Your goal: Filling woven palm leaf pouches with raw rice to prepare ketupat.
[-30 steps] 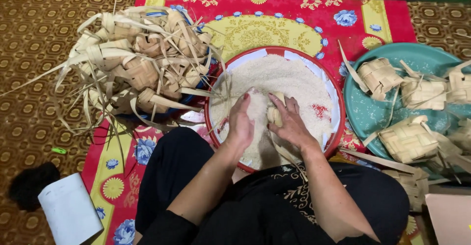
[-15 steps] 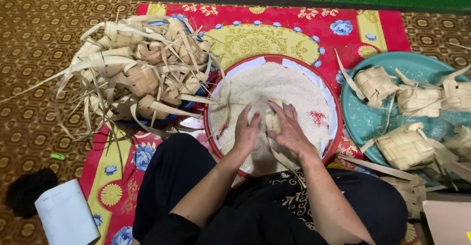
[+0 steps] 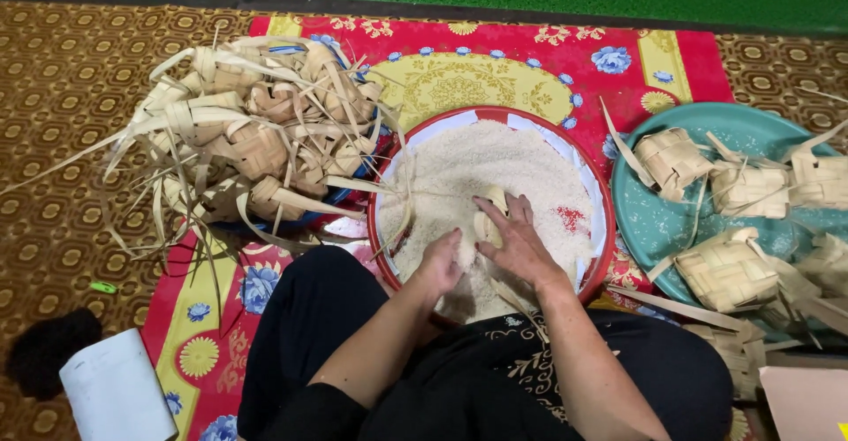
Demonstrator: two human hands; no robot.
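Observation:
A round red-rimmed basin [image 3: 415, 149] full of white rice [image 3: 495, 171] sits in front of me. Both my hands are over the rice near its front edge. My right hand [image 3: 519, 245] grips a woven palm-leaf pouch [image 3: 488, 220], whose pale top shows between the fingers. My left hand [image 3: 443, 262] is cupped with rice in it, pressed against the pouch's side. Long leaf strips [image 3: 402, 211] trail from the pouch across the rice to the left.
A heap of empty woven pouches with loose strips [image 3: 256, 132] lies on a blue tray at the left. A teal tray [image 3: 671, 220] at the right holds several pouches. A white notebook [image 3: 115, 388] and a dark cloth [image 3: 49, 348] lie on the carpet at lower left.
The camera view shifted slightly downward. My hands stayed over the rice, working the pouch; the left hand moved closer in against it.

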